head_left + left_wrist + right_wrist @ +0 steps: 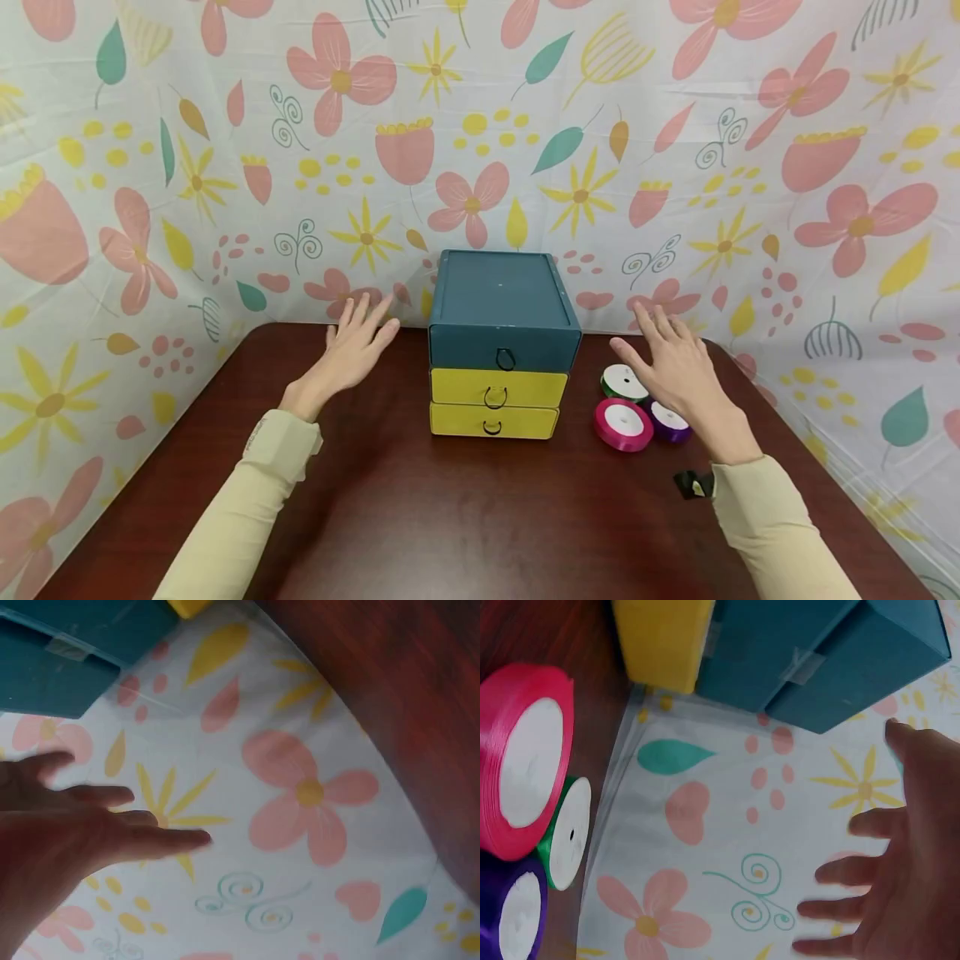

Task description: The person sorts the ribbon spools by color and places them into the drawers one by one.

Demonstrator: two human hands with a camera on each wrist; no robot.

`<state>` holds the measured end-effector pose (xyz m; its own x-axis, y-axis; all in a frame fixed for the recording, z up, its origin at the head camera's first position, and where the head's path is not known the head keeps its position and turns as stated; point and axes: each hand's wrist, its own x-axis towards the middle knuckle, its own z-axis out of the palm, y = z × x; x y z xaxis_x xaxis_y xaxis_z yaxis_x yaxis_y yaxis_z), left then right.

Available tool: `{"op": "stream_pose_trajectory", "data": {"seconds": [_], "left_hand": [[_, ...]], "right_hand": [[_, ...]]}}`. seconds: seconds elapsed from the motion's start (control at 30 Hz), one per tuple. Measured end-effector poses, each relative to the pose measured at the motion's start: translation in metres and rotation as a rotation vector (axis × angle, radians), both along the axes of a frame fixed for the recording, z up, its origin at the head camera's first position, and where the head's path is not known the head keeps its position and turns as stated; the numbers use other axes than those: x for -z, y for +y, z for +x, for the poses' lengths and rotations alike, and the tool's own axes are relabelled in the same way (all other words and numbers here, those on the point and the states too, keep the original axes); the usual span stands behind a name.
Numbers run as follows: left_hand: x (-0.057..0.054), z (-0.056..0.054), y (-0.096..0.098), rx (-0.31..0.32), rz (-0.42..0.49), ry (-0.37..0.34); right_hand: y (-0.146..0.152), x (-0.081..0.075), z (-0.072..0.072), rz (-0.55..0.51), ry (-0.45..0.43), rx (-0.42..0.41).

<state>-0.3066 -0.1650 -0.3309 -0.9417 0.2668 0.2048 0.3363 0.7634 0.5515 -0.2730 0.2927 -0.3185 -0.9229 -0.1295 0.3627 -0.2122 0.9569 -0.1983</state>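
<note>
A stack of drawer boxes stands on the table, with a dark teal top box [501, 292] above two yellow drawers [498, 389], each front fitted with a small dark ring pull. To its left my left hand [351, 346] is held in the air, fingers spread and touching nothing. On the other side hovers my right hand [678, 362], also spread and holding nothing. Below and beside it sit three ribbon spools: a pink one [525, 761], a green one [568, 832] and a purple one [514, 911].
A small black object [692, 484] lies by the right cuff, its kind unclear. The dark brown wooden table [420, 517] meets a floral cloth backdrop [480, 108] along its back and sides.
</note>
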Motion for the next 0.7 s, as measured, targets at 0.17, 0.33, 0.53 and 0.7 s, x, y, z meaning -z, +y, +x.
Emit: {"op": "stream_pose_trajectory", "data": {"seconds": [0.17,0.33,0.53,0.7], "left_hand": [[-0.009,-0.008,0.012,0.123,0.377,-0.058],[-0.022,-0.016,0.035,0.215,0.706,-0.245],[-0.028,-0.027,0.060,0.250,0.737,-0.294],[-0.027,-0.030,0.072,0.262,0.711,-0.274]], "right_hand": [[-0.006,-0.005,0.005,-0.133,0.060,-0.062],[-0.016,-0.008,0.013,-0.305,0.235,-0.127],[-0.033,-0.012,0.023,-0.505,0.377,-0.224],[-0.050,-0.015,0.035,-0.722,0.074,-0.417]]}}
